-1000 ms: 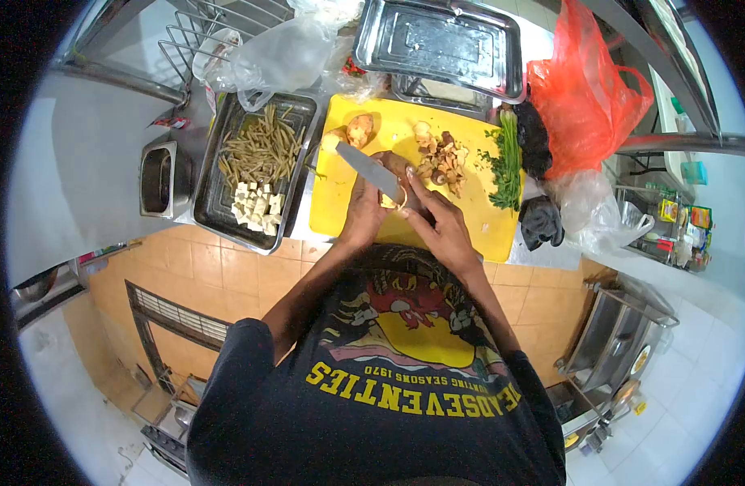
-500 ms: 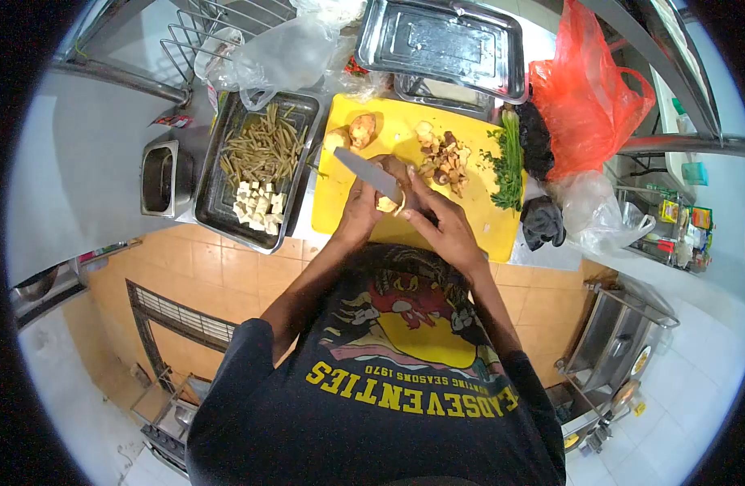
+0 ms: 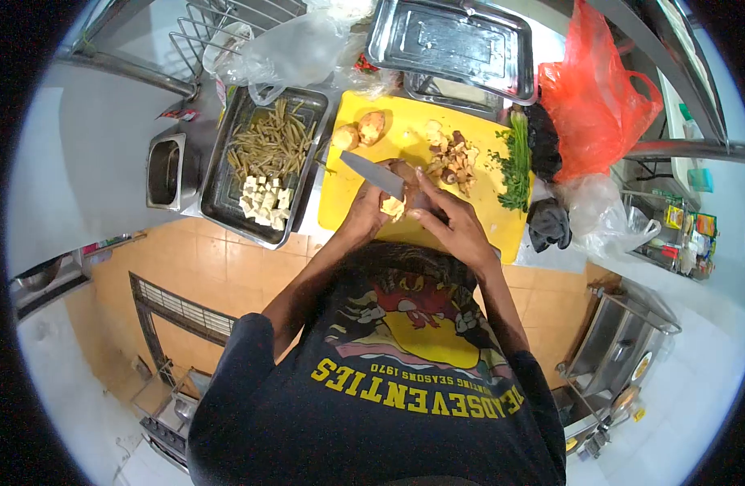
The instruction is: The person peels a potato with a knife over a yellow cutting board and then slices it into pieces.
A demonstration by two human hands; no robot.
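Over the yellow cutting board point(image 3: 358, 180), my two hands are close together in front of my chest. My left hand point(image 3: 368, 217) is closed around a potato point(image 3: 392, 208), whose pale yellow flesh shows below the blade. My right hand point(image 3: 456, 227) grips a knife point(image 3: 372, 173); its handle is hidden by the fingers, and the wide blade points up and left across the potato. Beyond the hands lie peelings point(image 3: 453, 158) with brown skin. Two mostly peeled potatoes point(image 3: 371, 127) rest at the board's upper left.
Left of the board, a metal tray point(image 3: 214, 194) holds cut green beans point(image 3: 269, 144) and white cubes point(image 3: 266, 202). A small steel container point(image 3: 167, 170) stands beside it. Green herbs point(image 3: 516, 166) lie at the board's right edge, near a red plastic bag point(image 3: 597, 113). Behind is another metal tray point(image 3: 452, 49).
The view has shifted slightly, moving the whole scene a little right. The blade has tilted slightly, and more of the potato's yellow flesh shows beneath it. Both hands keep their grip.
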